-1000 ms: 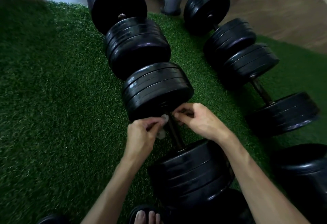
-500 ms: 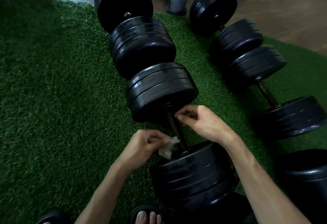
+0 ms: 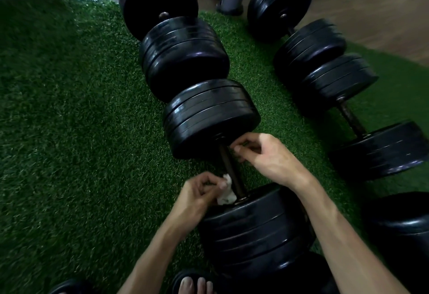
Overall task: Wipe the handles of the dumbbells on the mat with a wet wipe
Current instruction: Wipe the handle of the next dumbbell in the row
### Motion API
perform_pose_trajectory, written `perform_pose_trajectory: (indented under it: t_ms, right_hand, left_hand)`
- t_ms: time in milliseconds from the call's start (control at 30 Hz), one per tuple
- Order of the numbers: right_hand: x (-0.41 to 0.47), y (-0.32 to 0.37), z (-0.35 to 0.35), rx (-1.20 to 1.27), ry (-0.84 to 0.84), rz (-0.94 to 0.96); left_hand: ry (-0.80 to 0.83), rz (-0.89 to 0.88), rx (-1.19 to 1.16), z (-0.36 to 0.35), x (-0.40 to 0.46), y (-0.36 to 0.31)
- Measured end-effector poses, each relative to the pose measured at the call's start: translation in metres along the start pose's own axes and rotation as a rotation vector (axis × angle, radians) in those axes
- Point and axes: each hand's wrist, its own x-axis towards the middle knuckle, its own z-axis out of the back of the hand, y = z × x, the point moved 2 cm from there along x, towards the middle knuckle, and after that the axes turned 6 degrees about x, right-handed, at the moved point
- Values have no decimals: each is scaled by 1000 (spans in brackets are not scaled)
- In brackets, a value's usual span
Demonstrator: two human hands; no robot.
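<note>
**Wipe pressed to the near dumbbell's bar**

On the green mat (image 3: 69, 131), the left hand (image 3: 197, 194) pinches a crumpled white wet wipe (image 3: 226, 192) against the lower end of the handle (image 3: 228, 166). The right hand (image 3: 262, 157), fingers curled, grips the bar's upper end. Four dumbbells are fully visible (black plates at the right edge are cut off): two in each row.
</note>
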Motion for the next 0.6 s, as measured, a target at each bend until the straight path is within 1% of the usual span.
perform_pose_trajectory:
  t_ms: [67,133,167,233,400,433,500,600]
  right_hand:
    - [0,0,-1,-5,9,-1]
    - [1,0,-1,1,16,-4]
    - [1,0,-1,7,19,-6]
    - [0,0,0,15,16,-5]
    - [-2,0,1,22,0,5]
    - [-1,-1,1,22,-5,8]
    - [0,-2,0,27,-10,8]
    - [0,-4,0,24,-12,8]
  left_hand:
    - [111,17,93,4,-3,-1]
    - [132,-23,220,10,1,-8]
    - [98,-46,248,11,3,-11]
    - [-30,-96,242,12,7,-17]
    - [-453,-220,272,7,14,-35]
    - [-517,-239,292,6,15,-39]
    - [-580,-254,319,0,17,-41]
    - [-553,-212,266,-9,22,-31]
